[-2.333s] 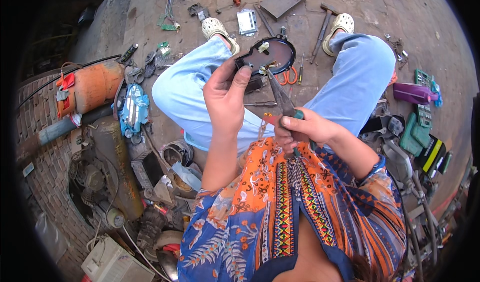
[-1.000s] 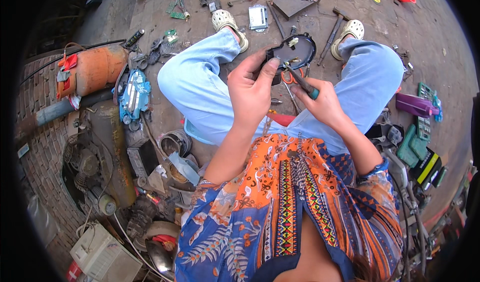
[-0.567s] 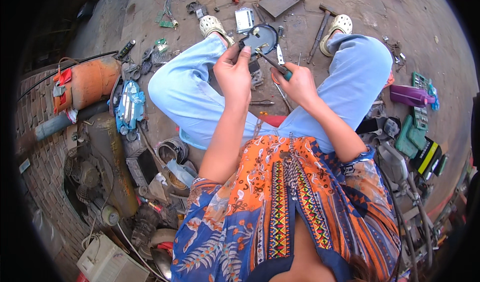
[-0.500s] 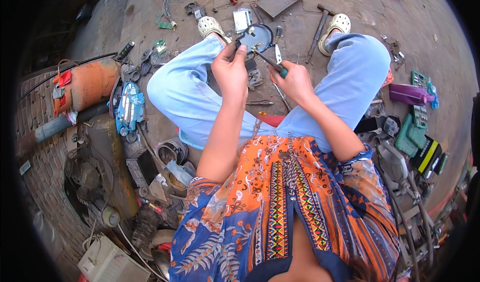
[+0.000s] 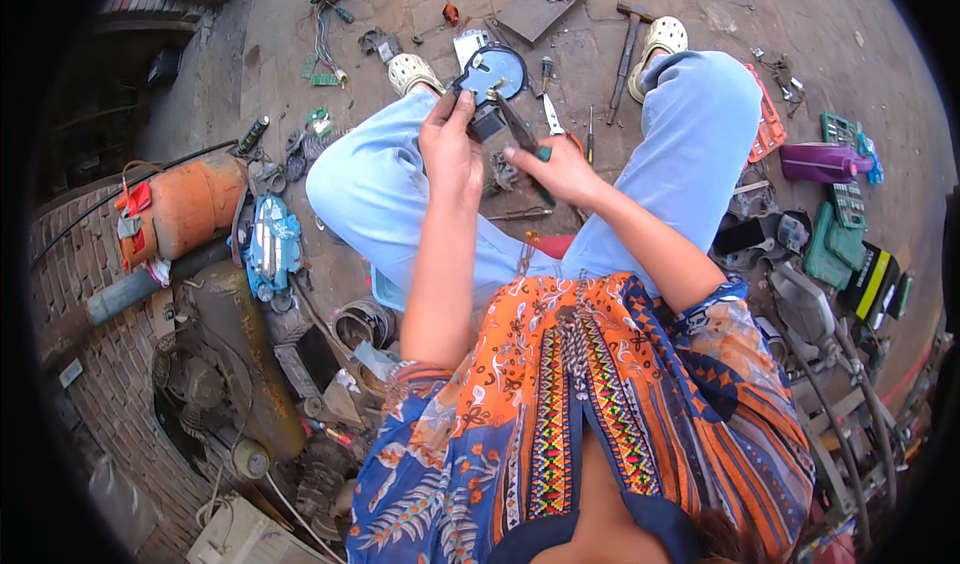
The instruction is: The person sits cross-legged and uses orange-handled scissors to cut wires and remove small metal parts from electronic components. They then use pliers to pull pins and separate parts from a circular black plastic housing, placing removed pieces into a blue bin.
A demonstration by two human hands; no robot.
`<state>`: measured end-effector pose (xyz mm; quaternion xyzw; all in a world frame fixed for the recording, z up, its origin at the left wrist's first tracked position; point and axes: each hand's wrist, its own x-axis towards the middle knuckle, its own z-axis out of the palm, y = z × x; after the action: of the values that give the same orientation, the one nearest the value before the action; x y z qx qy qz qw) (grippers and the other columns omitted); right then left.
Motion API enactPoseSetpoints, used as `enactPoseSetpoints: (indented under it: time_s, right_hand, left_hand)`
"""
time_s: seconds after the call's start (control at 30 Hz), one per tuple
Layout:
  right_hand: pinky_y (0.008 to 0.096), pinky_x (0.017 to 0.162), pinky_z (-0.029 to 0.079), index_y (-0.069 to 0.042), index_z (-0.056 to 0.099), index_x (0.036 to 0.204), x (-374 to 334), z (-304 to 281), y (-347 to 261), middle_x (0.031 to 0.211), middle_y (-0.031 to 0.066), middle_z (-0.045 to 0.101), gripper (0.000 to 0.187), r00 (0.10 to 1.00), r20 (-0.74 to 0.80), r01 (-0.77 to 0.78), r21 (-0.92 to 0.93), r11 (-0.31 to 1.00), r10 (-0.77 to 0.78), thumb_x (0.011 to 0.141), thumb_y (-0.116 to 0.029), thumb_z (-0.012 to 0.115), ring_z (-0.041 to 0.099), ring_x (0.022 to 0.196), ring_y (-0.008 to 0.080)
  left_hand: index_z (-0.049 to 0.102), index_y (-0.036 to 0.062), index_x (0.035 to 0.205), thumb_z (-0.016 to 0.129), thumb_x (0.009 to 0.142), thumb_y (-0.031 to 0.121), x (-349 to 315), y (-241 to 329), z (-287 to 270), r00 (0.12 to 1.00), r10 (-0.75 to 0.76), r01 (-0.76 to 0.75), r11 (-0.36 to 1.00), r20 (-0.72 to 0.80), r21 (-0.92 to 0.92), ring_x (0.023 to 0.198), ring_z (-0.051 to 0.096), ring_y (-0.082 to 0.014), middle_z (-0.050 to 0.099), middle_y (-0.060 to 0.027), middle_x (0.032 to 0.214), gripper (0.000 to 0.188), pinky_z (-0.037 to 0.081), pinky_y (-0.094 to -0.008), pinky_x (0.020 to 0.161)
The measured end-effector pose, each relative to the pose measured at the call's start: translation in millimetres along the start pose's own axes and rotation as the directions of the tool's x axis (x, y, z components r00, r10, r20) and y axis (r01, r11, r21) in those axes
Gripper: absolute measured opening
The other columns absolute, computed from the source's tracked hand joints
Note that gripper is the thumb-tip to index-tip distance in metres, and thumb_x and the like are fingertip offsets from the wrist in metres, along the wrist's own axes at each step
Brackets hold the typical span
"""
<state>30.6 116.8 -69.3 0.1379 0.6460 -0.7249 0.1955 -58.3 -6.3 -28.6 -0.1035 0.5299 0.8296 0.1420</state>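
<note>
Both fwd: L hand, R hand (diag.)

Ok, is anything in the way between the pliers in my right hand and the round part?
Nothing visible is: the pliers in your right hand are right at the lower edge of the round part, and your left hand grips it off to the left. Whether the pliers touch it, I can't tell.

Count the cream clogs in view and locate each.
2. The left clog is worn left of the round black-rimmed part in the left hand; the right clog is worn just right of the hammer. No others show.
</note>
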Motion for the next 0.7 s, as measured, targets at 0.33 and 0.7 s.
enactPoseSetpoints:
  time_s: [0.33, 0.7]
  right_hand:
    - [0.0356, 0.068, 0.044, -0.012, 0.04, 0.065, -41.0, 24.7, -43.8, 0.06, -0.0022, 0.038, 0.055, 0.617, 0.647, -0.579, 0.759, 0.298, -0.449, 0.092, -0.059, 0.031, 0.043, 0.057, 0.0141]
    - [0.048, 0.089, 0.045, -0.001, 0.055, 0.085, -48.1, 18.0, -40.4, 0.084, 0.0124, 0.059, 0.056, 0.652, 0.61, -0.468, 0.791, 0.394, -0.45, 0.096, -0.05, 0.031, 0.059, 0.088, 0.0277]
  left_hand:
    - [0.06, 0.0006, 0.105, 0.058, 0.089, 0.005, -27.6, 21.9, 33.9, 0.935, 0.315, -0.308, 0.949, 0.164, -0.066, 0.087, 0.061, -0.0151, 0.064, -0.007, 0.099, 0.017, 0.05, -0.0298, 0.08]
    - [0.06, -0.002, 0.104, 0.064, 0.084, 0.003, -44.3, 37.8, 47.2, 0.941, 0.315, -0.33, 0.936, 0.127, 0.122, 0.08, 0.059, -0.0089, 0.064, -0.005, 0.094, 0.021, 0.047, -0.0221, 0.067]
